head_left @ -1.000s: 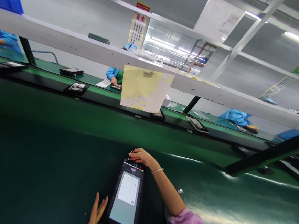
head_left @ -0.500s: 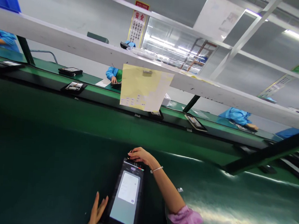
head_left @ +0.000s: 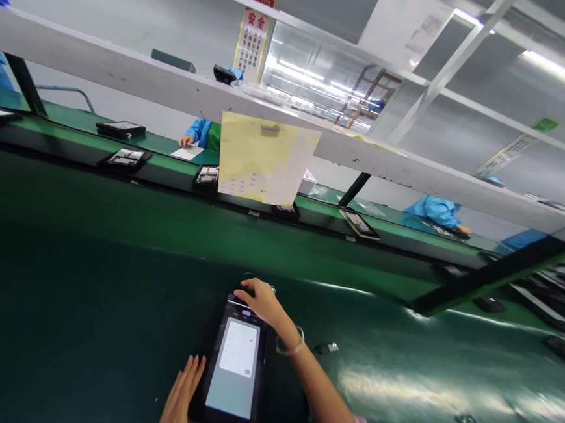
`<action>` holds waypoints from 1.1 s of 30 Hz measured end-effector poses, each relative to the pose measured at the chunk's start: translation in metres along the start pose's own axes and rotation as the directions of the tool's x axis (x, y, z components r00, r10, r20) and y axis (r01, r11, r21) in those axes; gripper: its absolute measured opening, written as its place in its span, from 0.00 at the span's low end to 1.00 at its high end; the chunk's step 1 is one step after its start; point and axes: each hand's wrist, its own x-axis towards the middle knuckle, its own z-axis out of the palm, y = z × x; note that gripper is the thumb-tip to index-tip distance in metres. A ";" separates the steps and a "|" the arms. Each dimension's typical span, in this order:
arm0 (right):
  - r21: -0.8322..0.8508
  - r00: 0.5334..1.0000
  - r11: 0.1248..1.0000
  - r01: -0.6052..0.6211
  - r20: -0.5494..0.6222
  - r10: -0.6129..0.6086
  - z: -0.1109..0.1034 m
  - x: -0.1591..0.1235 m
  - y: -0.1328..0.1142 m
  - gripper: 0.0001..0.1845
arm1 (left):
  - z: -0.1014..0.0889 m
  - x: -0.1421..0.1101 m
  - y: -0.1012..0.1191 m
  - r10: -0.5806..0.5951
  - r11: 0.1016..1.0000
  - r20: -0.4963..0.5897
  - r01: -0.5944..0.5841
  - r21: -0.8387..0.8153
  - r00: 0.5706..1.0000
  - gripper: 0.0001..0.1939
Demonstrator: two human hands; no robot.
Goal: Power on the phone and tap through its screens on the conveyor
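A black tablet (head_left: 233, 368) with a lit screen lies on the dark green work surface (head_left: 83, 313) in front of me. My left hand (head_left: 180, 400) rests flat against the tablet's left edge, fingers stretched out, thumb at its near corner. My right hand (head_left: 260, 301) reaches over the tablet's far end, fingers curled onto its top edge. A thin bracelet circles my right wrist and a pink sleeve covers the forearm.
A green conveyor (head_left: 311, 217) runs across behind, carrying several dark trays with devices (head_left: 124, 158). A white shelf beam (head_left: 175, 89) overhangs it with a yellow paper sheet (head_left: 262, 159) clipped on. People in blue coats (head_left: 198, 131) work on the far side. A small dark part (head_left: 325, 348) lies right of my arm.
My right hand slid slightly nearer over the tablet's far end. My left hand flattened closer to the tablet's edge. Another tray has appeared on the conveyor, and the view shifted a little.
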 end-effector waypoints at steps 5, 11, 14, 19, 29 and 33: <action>0.060 0.927 0.994 0.093 -0.370 -0.064 0.029 -0.119 0.024 0.34 | 0.003 0.009 -0.001 0.078 0.997 0.093 -0.078 -0.010 0.993 0.61; 0.237 0.971 0.970 0.045 -0.237 0.013 0.074 -0.190 0.050 0.48 | 0.015 0.007 0.011 0.057 0.997 0.092 -0.053 -0.051 0.994 0.56; 0.316 0.972 0.948 0.039 -0.232 0.037 0.075 -0.192 0.048 0.47 | 0.014 0.005 0.019 -0.031 0.998 0.101 0.037 -0.059 0.994 0.53; 0.445 0.980 0.895 0.020 -0.184 0.070 0.068 -0.194 0.049 0.43 | 0.008 0.005 0.028 -0.081 0.993 0.129 0.091 -0.069 0.988 0.49; 0.328 0.990 0.944 0.028 -0.137 0.018 0.068 -0.193 0.042 0.52 | 0.010 0.006 0.024 -0.069 0.993 0.143 0.081 -0.083 0.987 0.40; 0.318 0.987 0.948 0.007 -0.156 0.045 0.071 -0.192 0.037 0.52 | 0.009 0.006 0.025 -0.092 0.991 0.162 0.106 -0.079 0.982 0.41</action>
